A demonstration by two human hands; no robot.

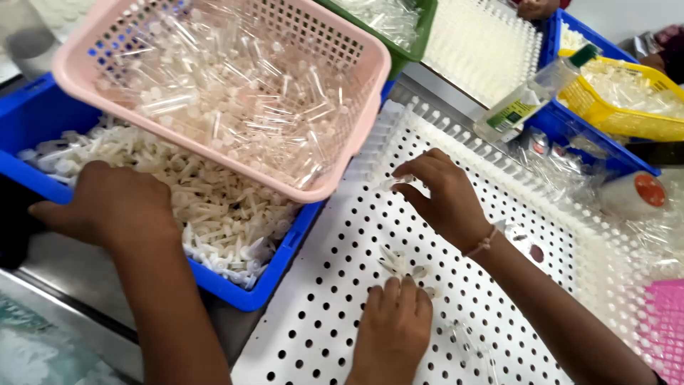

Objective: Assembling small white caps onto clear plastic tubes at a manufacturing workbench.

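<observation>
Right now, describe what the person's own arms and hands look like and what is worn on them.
Both arms are bare as far as the view shows: no sleeves, no gloves. The left hand carries no visible ring or band. The right hand has a thin pale cord bracelet at the wrist. A third bare hand shows at the bottom edge.

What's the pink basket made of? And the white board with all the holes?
Pink basket: looks like moulded plastic, slightly glossy, with a lattice of slots in its walls. White board: probably plastic too, matte and evenly white, with neat rows of round holes.
</observation>
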